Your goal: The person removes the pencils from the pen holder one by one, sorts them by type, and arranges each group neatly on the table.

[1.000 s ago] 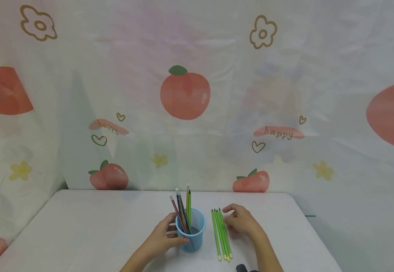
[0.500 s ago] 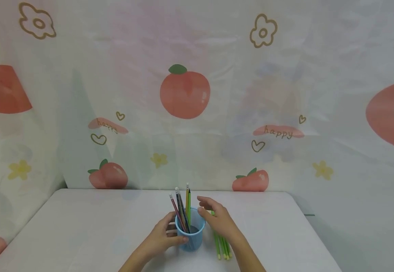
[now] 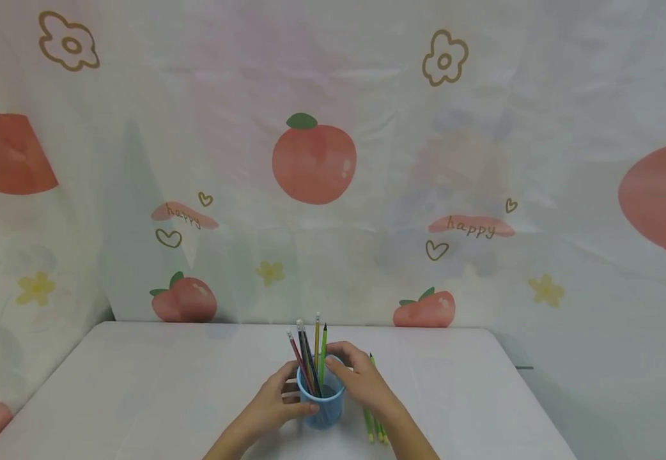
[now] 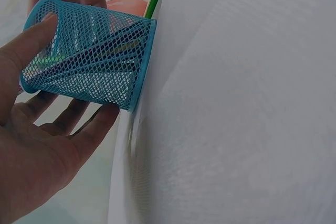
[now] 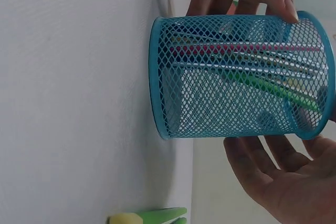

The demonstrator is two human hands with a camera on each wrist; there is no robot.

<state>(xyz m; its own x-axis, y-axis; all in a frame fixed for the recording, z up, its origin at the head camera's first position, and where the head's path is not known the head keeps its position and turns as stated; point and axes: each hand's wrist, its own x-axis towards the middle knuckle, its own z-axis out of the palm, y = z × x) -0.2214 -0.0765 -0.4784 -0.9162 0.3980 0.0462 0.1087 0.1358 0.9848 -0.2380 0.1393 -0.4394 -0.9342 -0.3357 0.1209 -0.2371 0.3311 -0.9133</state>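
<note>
A blue mesh pencil cup [image 3: 327, 415] stands upright on the white table with several pencils leaning in it. My left hand [image 3: 268, 399] grips the cup from its left side, thumb on the near wall and fingers round the far side. At the cup's right rim, my right hand [image 3: 364, 380] pinches the green pencil [image 3: 324, 348] that stands in the cup dark tip up. Its lower fingers hang beside the mesh wall in the right wrist view. Red, dark and yellow pencils [image 3: 304, 348] with white ends lean toward the cup's left and back.
Several green pencils [image 3: 369, 429] lie on the table just right of the cup, partly hidden by the right forearm. The white tabletop [image 3: 166, 383] reaches back to a curtain [image 3: 333, 255] printed with peaches and flowers.
My right hand has moved left from the green pencils on the table to the cup's rim and the green pencil there, which now leans slightly right. My left hand keeps its hold.
</note>
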